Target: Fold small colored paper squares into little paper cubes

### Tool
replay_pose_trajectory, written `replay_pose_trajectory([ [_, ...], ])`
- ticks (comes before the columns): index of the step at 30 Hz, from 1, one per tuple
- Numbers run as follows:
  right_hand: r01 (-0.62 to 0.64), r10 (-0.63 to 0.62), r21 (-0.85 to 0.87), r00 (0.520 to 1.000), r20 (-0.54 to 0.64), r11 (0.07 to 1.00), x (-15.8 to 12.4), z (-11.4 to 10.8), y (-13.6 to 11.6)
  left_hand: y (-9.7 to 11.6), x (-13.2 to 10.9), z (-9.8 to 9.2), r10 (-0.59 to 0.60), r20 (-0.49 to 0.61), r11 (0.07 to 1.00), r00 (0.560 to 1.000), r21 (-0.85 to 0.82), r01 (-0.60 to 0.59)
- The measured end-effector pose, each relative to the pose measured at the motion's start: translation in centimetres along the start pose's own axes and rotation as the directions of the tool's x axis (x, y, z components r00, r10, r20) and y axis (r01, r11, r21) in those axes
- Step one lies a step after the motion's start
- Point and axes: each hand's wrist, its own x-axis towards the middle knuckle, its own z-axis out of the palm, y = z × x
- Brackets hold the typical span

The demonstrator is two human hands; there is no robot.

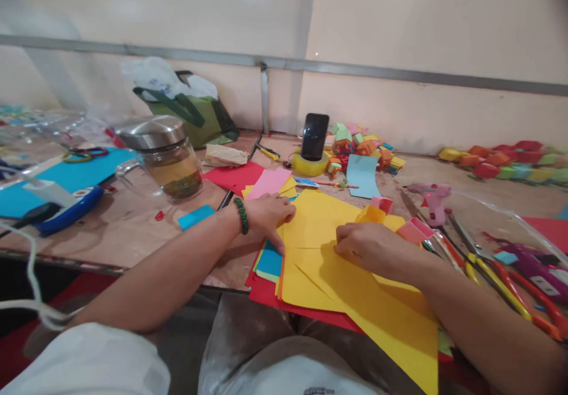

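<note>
Several sheets of yellow paper [310, 271] lie over a stack of coloured sheets, with red and blue edges showing at the left. One yellow sheet hangs past the table's front edge. My left hand [270, 214], below a green bead bracelet [241, 216], rests flat on the left edge of the yellow paper, thumb spread from the fingers. My right hand [364, 246] is closed on the yellow paper, its fingertips curled and partly hidden. Just beyond it stand a small yellow paper loop [371, 214] and pink paper loops [416, 230].
A glass mug of tea [171, 164] stands left, near a blue tape dispenser [71, 210]. A phone [315, 136] leans on a yellow tape roll [309, 165]. At right lie a pink glue gun [432, 200], a purple glue gun [532, 268] and scissors [481, 256]. Folded paper pieces [355, 141] sit behind.
</note>
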Motion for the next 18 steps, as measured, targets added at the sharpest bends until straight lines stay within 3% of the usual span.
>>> replay_pose_trajectory([
  [5, -0.123, 0.123, 0.015, 0.992, 0.023, 0.992, -0.2, -1.7, -0.5, -2.3, 0.2, 0.5, -0.027, 0.071, 0.985, 0.997, -0.169, 0.038],
  [8, -0.134, 0.134, -0.003, 0.991, 0.006, 0.991, 0.0, -1.9, -0.6, -2.4, 1.8, 1.5, -0.102, -0.252, 0.973, 0.962, -0.228, 0.043],
  [10, -0.123, 0.123, -0.017, 0.992, -0.007, 0.992, 0.2, -1.7, -0.5, -1.4, 2.4, 2.0, -0.058, -0.325, 0.972, 0.944, -0.235, -0.022],
  [12, -0.095, 0.094, -0.011, 0.994, -0.059, 0.995, 0.6, -1.3, -0.3, -0.1, 2.6, 2.4, -0.078, -0.271, 0.969, 0.959, -0.248, 0.009],
  [14, -0.040, 0.043, 0.019, 0.981, -0.189, 0.999, 1.1, -0.5, 0.1, 1.0, 2.4, 2.4, -0.136, -0.203, 0.951, 0.970, -0.300, 0.071],
  [18, 0.028, -0.002, 0.053, 0.904, -0.428, 0.998, 2.4, 1.2, 1.6, 1.6, 2.0, 2.1, -0.164, -0.131, 0.907, 0.978, -0.409, 0.098],
])
